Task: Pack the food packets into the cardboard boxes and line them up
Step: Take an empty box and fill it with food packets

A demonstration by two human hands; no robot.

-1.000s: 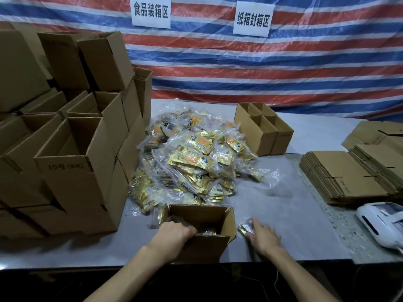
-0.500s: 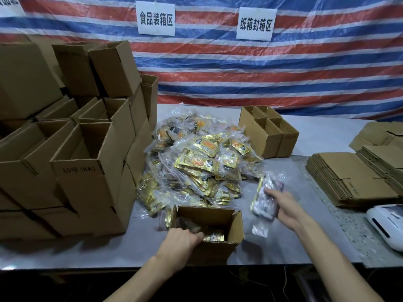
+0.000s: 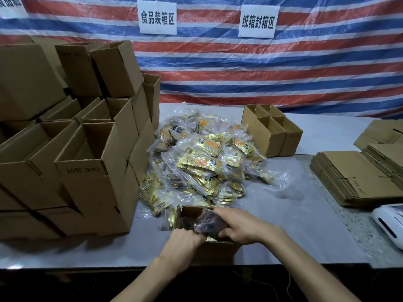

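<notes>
Head view of a packing station. An open box (image 3: 189,215) stands at the near centre of the grey worktop (image 3: 294,225). The right hand (image 3: 244,227) reaches in from the right, its fingers (image 3: 222,214) curled round a dark packet (image 3: 208,223) in clear wrap; the packet sits in the mouth of the box, partly below the rim. The left hand (image 3: 185,243) is at the near left corner of the box, with its fingers curled over the near rim and the fingertips hidden inside.

Just beyond the box lies a heap of food packets (image 3: 205,164), gold and orange in clear bags. To the left of the heap, erected boxes (image 3: 87,175) are stacked in several tiers, the nearest one printed "10号 (KK)". To the far right of the heap stands a cluster of small open boxes (image 3: 272,131). Flattened cartons (image 3: 353,175) are piled at the right edge, with a white device (image 3: 390,223) near them. A red, white and blue striped tarpaulin (image 3: 283,73) carrying two white signs (image 3: 157,17) forms the backdrop.
</notes>
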